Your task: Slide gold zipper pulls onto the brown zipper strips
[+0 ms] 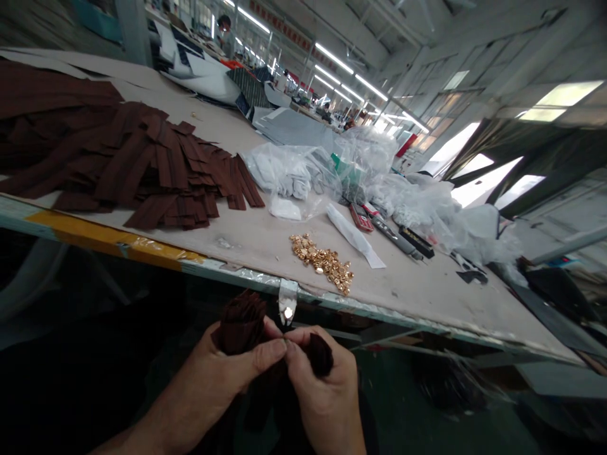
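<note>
Just off the table's front edge, my left hand (237, 360) is closed around a bundle of brown zipper strips (241, 322). Its thumb and forefinger meet the fingertips of my right hand (322, 379). That hand is closed too, in a pinch, with a curled end of brown zipper tape (320, 355) inside it. Whatever lies between the touching fingertips is hidden. Right above them, a small metal fixture (287, 300) sticks out from the table edge, with a bright spot at its tip. Behind it on the table lies a pile of gold zipper sliders (322, 260).
A big heap of brown zipper strips (142, 158) covers the table's left side. Clear plastic bags (296, 174) sit at the back. A white paper strip (355, 235), a grey tool (386, 229) and a black box (416, 242) lie right of the sliders. Co-workers appear far off.
</note>
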A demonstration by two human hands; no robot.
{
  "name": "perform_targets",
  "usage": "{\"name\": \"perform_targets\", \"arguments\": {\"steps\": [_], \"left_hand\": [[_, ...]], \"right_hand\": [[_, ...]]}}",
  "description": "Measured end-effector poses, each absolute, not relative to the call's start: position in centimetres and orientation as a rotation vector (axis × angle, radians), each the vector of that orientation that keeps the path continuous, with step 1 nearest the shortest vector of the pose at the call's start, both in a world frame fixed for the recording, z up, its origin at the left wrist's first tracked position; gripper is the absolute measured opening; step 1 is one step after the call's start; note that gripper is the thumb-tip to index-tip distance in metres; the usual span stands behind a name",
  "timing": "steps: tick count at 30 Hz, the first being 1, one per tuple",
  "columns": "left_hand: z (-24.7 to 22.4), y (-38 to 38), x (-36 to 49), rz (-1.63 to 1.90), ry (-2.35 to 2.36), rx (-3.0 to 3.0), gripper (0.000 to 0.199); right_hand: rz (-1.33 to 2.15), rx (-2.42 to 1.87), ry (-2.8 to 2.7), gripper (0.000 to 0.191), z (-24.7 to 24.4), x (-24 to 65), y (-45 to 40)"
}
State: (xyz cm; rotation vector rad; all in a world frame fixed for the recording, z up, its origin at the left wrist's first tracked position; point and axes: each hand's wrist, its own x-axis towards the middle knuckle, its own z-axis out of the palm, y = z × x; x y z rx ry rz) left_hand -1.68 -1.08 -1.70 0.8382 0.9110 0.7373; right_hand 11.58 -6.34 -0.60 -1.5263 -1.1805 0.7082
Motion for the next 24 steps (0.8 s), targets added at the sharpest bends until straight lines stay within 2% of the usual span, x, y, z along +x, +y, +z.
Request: {"name": "perform_targets", "arguments": {"steps": [4, 6, 9, 14, 20, 24], "left_hand": [[-1.9, -1.3, -1.7, 0.732, 0.839, 0.799, 0.027], [-2.0, -1.3, -1.6, 0.666, 0.774, 0.631, 0.029], [-1.9, -1.2, -1.5, 0.605, 0.779, 0.458, 0.038], [-2.3, -1.4, -1.3, 0.608, 0.785, 0.447, 0.036], [-2.6, -1.2, -1.4, 0.64, 0.785, 0.393, 0.038], [-1.7, -0.5, -1.5, 0.63, 0.74, 0.412, 0.035]], "right_hand": [[0.32, -1.449, -1.509, 0.008, -1.0, 11.7, -6.6], [0.193, -1.368, -1.623, 0.015, -1.3, 11.8, -6.7], [0.198, -1.289, -1.629, 0.022, -1.6, 11.8, -6.9], [0.509, -1.341, -1.149, 0.009, -1.6, 10.8, -6.7], [0.886, -1.274, -0.745, 0.026, -1.3, 10.1, -6.3], [1.279, -1.146, -0.497, 0.031, -1.2, 10.5, -6.1]]}}
